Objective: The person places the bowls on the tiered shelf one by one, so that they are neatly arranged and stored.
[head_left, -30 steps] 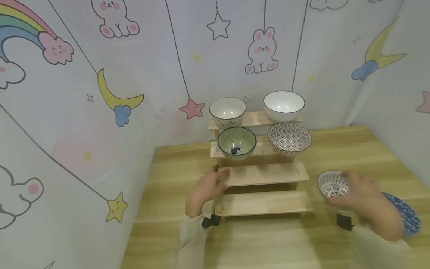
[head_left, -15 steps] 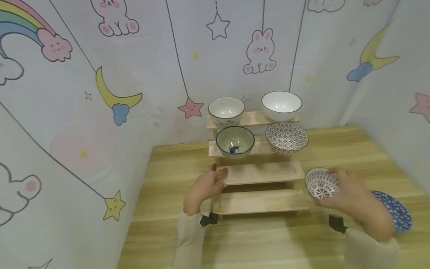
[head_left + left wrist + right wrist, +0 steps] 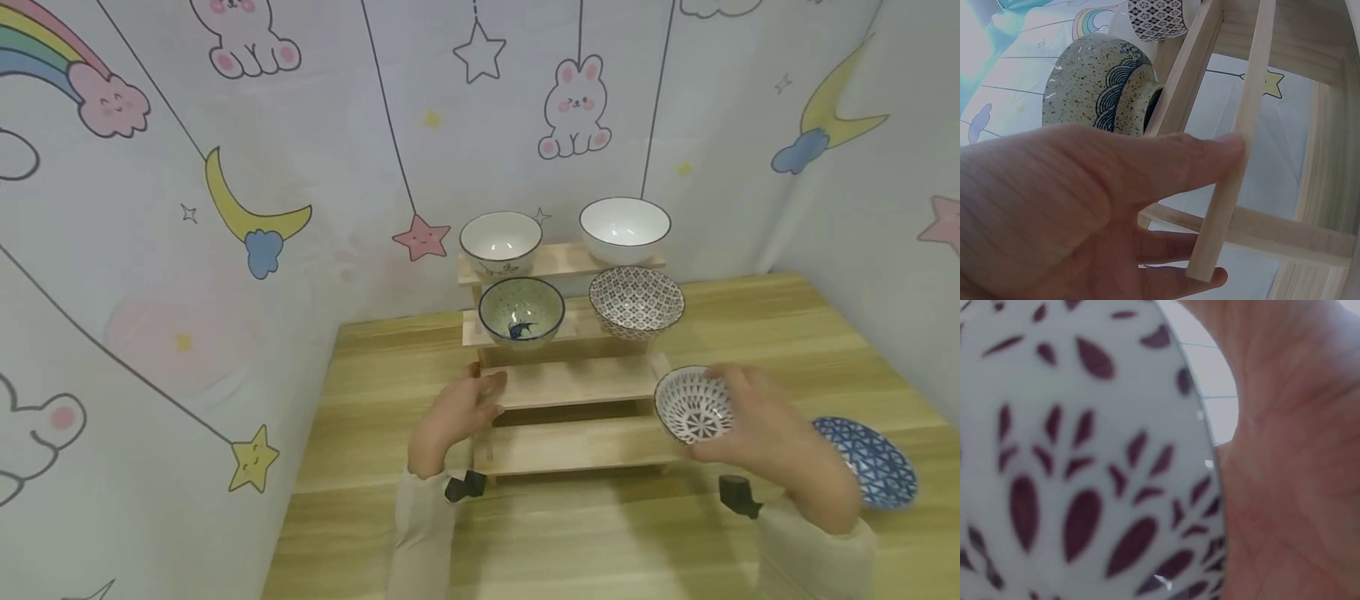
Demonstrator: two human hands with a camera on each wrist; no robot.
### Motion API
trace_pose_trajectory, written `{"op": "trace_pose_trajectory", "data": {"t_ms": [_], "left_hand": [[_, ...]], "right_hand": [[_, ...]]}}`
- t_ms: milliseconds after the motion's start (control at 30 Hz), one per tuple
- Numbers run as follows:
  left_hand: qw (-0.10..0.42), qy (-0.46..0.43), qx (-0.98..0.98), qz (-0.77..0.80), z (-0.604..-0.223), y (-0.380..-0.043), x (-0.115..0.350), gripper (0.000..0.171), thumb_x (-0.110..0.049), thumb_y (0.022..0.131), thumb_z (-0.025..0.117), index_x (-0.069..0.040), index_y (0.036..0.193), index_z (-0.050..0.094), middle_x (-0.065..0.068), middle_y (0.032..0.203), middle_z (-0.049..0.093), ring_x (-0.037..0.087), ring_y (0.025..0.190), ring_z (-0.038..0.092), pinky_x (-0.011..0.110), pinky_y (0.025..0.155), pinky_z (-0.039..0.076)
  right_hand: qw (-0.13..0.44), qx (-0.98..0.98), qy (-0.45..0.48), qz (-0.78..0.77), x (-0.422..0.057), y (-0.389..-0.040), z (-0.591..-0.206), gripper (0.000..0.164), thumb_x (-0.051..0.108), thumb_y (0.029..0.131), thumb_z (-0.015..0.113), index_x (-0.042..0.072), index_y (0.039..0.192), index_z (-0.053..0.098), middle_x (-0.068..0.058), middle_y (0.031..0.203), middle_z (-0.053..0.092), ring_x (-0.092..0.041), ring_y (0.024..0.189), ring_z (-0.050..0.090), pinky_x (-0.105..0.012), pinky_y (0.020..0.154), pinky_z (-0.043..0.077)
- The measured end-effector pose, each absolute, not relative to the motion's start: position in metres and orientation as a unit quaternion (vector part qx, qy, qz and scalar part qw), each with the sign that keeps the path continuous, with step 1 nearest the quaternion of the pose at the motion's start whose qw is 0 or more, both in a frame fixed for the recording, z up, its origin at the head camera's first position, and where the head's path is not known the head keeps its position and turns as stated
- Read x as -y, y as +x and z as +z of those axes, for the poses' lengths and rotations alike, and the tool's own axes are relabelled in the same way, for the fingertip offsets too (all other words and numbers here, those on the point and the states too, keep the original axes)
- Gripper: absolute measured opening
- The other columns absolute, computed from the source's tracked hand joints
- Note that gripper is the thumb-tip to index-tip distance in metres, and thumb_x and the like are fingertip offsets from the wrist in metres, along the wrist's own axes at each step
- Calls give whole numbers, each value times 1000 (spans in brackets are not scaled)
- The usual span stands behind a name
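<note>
My right hand (image 3: 780,442) holds a small white bowl (image 3: 693,404) with dark patterning by its rim, just off the right ends of the lower shelves. Close up in the right wrist view, the bowl's leaf-like marks (image 3: 1085,525) look dark purple, and the palm lies beside its rim. At the left end of a stepped wooden display rack (image 3: 577,448), my left hand (image 3: 453,421) grips the third board from the top. The left wrist view has the thumb on one side of that board (image 3: 1235,175) and fingers reaching behind it.
The top shelf bears a cream bowl (image 3: 501,237) and a white bowl (image 3: 626,225). Below them stand a speckled green bowl (image 3: 525,308) and a lattice-patterned bowl (image 3: 637,302). A blue-and-white oval dish (image 3: 873,467) lies on the table at the right. Cartoon-printed walls (image 3: 390,108) enclose the table.
My right hand has carried the white patterned bowl leftward, up to the right side of the rack. The left hand keeps its hold on the board.
</note>
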State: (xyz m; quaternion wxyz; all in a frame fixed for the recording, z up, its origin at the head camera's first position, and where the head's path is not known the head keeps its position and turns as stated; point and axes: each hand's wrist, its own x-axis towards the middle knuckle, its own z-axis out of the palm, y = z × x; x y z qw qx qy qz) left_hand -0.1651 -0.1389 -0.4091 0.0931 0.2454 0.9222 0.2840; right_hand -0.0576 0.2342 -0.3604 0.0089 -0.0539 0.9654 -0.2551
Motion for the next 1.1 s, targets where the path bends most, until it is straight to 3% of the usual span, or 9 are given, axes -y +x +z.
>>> {"op": "trace_pose_trajectory", "data": {"t_ms": [233,600,800,1000,1100], "left_hand": [[98,246,-923,280,-410,-163,140,52,-14,96,70,-5,145,56,39,152,32,54,135,40,61,107,38],[86,256,-922,276,-412,-163,142,49,-13,95,71,-4,142,59,39,148,37,53,133,44,60,105,41],[81,260,-922,276,-410,-163,143,48,-12,95,71,-3,140,60,39,148,38,53,131,45,61,103,42],[79,257,-923,274,-408,-164,144,49,-14,95,72,-5,142,59,38,150,36,53,133,43,61,105,41],[84,259,-923,272,-406,-164,142,51,-15,95,71,-5,143,57,38,150,35,53,134,42,61,105,41]], "right_hand": [[6,-961,-90,-263,-221,-59,-360,106,54,59,93,-2,137,46,-37,136,42,-53,117,46,-76,87,42],[-30,-949,-154,-272,-200,-64,-364,85,36,54,91,5,124,55,-28,135,47,-46,117,51,-67,90,47],[-40,-944,-187,-268,-190,-76,-371,75,31,54,86,7,119,59,-30,140,46,-52,127,45,-69,95,44],[-52,-937,-223,-263,-175,-88,-379,68,32,53,83,14,113,59,-19,136,52,-38,113,57,-53,81,54],[-49,-935,-226,-271,-171,-89,-380,66,30,51,84,16,111,58,-19,139,51,-37,114,56,-54,83,54]]}}
